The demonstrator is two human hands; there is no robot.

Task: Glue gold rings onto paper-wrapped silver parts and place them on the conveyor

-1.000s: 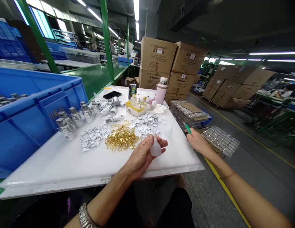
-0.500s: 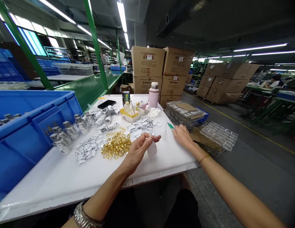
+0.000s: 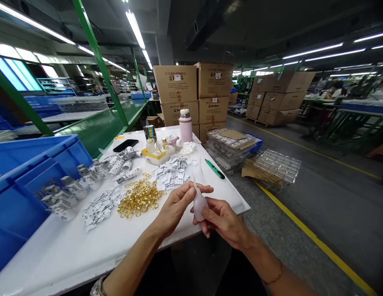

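A translucent white squeeze dropper bottle (image 3: 200, 205), bulb-shaped with a long thin tip, is held over the table's front edge. My left hand (image 3: 180, 201) pinches it at the neck, just under the tip. Around the lower bulb close the thumb and fingers of my right hand (image 3: 220, 220). Beyond my right hand a green utility knife (image 3: 214, 169) lies untouched. To the left of my hands are a heap of gold clasps and rings (image 3: 138, 199) and piles of small white printed pieces (image 3: 171, 172).
Spotted white figures (image 3: 64, 197) stand beside a blue crate (image 3: 27, 185) at left. Farther back are a phone (image 3: 126, 145), a yellow-rimmed tray (image 3: 157, 156) with small bottles, and a pink flask (image 3: 185, 127). Stacked plastic trays (image 3: 230, 144) rest right of the table.
My right hand has left the green knife, which now lies on the table, and has come over to grip the dropper bottle's bulb. The view has turned slightly right.
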